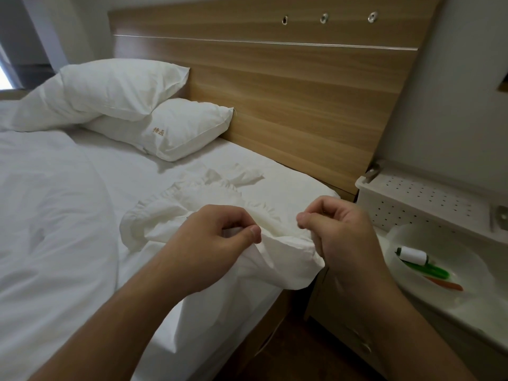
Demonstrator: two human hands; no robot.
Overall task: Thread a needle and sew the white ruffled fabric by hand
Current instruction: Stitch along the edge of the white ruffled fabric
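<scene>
both hands pinching the white ruffled fabric at the bed edge

head view

left hand: thumb and curled fingers are pressed together on a fold of the white ruffled fabric, gripping it at the near edge of the bed. right hand: lower fingers are curled round the same fabric edge, just to the right of the left-hand grip. the right thumb and forefinger are pinched together above the cloth; whether they hold a needle or thread cannot be told.

fabric position: the cloth spans the gap between the two grips, sags below them over the mattress corner, and extends away from the hands in a ruffled heap on the sheet. a thin dark line, possibly a needle, shows on the fabric just beyond the left knuckles; too small to confirm.

to the right of the right hand, a white bowl sits on the bedside unit. inside it lie a white thread spool, a green tool and an orange tool.

beyond the grips, two white pillows lean against the wooden headboard.
</scene>
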